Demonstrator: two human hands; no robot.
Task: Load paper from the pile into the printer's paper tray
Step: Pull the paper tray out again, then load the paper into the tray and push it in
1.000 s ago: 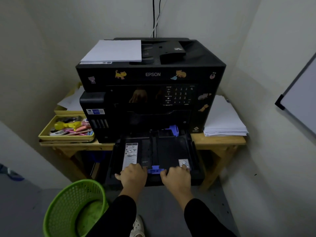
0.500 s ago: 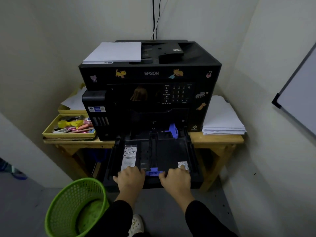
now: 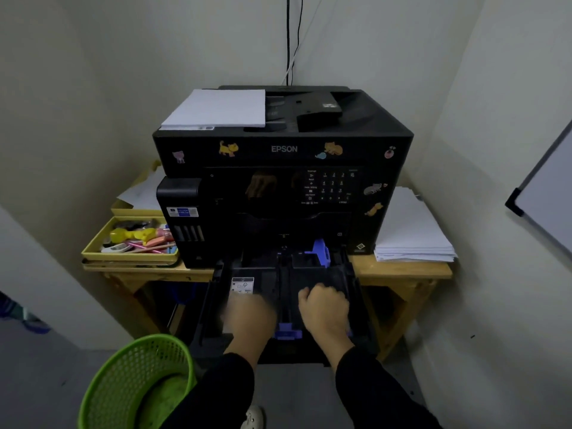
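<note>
The 2 hands have moved off the front lip of the paper tray (image 3: 269,284) into its bare bed; left hand (image 3: 249,317) blurred, right hand (image 3: 325,308) curled, holding what I cannot tell; paper pile (image 3: 411,230) untouched beyond the right hand.

left hand (image 3: 249,317) and right hand (image 3: 325,309) have seemingly slid forward, deeper into the paper tray (image 3: 356,292).
</note>
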